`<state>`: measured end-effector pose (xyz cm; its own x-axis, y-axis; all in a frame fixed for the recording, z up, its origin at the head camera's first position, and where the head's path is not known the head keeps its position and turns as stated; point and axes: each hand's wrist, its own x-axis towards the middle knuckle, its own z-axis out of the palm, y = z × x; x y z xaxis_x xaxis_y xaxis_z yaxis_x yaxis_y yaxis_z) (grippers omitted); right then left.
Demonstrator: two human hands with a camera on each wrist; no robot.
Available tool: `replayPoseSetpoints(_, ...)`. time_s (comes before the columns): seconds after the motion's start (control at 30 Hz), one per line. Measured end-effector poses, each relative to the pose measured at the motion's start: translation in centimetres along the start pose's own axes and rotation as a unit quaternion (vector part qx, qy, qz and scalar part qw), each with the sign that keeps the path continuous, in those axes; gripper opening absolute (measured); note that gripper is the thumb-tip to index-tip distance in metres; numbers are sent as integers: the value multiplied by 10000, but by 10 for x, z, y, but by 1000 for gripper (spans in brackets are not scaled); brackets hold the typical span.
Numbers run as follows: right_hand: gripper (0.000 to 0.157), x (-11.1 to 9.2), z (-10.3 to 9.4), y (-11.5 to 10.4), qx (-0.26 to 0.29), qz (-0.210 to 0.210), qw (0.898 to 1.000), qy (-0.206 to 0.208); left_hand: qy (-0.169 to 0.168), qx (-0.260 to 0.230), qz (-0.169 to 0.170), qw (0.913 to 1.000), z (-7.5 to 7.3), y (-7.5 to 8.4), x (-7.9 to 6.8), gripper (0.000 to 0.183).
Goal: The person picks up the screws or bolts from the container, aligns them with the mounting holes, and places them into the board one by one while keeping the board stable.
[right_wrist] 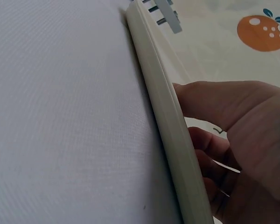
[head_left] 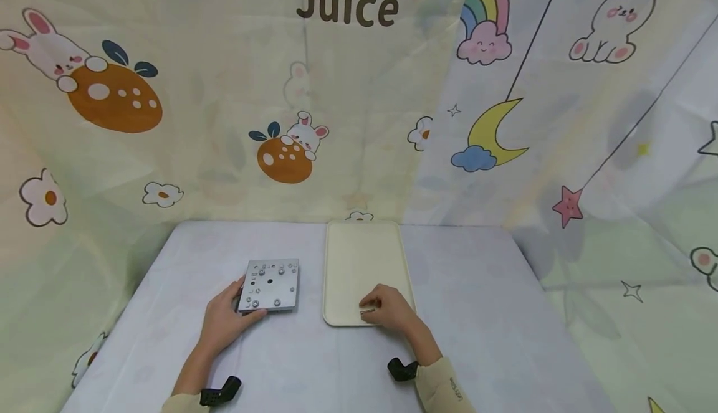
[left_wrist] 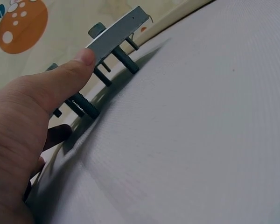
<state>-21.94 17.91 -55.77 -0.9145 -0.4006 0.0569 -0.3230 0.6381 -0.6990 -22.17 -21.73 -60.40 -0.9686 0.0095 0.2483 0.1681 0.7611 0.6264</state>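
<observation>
A square silver metal plate (head_left: 270, 285) with several screws and holes lies on the left of the table, in the head view. My left hand (head_left: 224, 321) grips it by its near left corner, thumb along the front edge and fingers at the left side. In the left wrist view, threaded bolts (left_wrist: 126, 60) stick out below the plate (left_wrist: 116, 39). My right hand (head_left: 389, 308) is low over the near end of a cream tray (head_left: 361, 257), fingers bent and thumb close to the fingertips. I cannot tell whether a small piece sits between them.
The white-covered table (head_left: 465, 288) extends on both sides of the tray. A printed cloth (head_left: 224, 89) hangs behind and at the sides. Black wrist cameras (head_left: 221, 392) are strapped to both wrists. The tray's raised rim (right_wrist: 163, 112) stands beside my right hand.
</observation>
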Motion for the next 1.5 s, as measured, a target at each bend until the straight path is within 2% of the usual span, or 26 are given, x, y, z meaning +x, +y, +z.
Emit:
replayPoseSetpoints(0.33,7,3,3,4,-357,-96,9991,-187,99,44,46,9999,0,1,-2,112)
replayPoseSetpoints(0.5,8,8,5,3,-558,-213,9982,47,98,10,27,9999,2,-1,-2,112)
replayPoseSetpoints(0.67,7,15,7,-7,-712,-157,9967,345,26,-66,-34,10000,8,2,-4,113)
replayPoseSetpoints(0.83,6,37,5,-27,-788,-197,9954,512,-5,-82,32,10000,10,5,0,112)
replayPoseSetpoints(1.0,3,69,10,-51,-729,-481,9955,357,161,-37,104,9998,6,3,2,111)
replayPoseSetpoints(1.13,3,93,23,-71,-648,-667,9956,132,150,-38,90,9998,3,-2,-1,111)
replayPoseSetpoints(1.5,6,138,56,-116,-304,-843,9957,-233,143,-3,193,9997,3,-4,2,107)
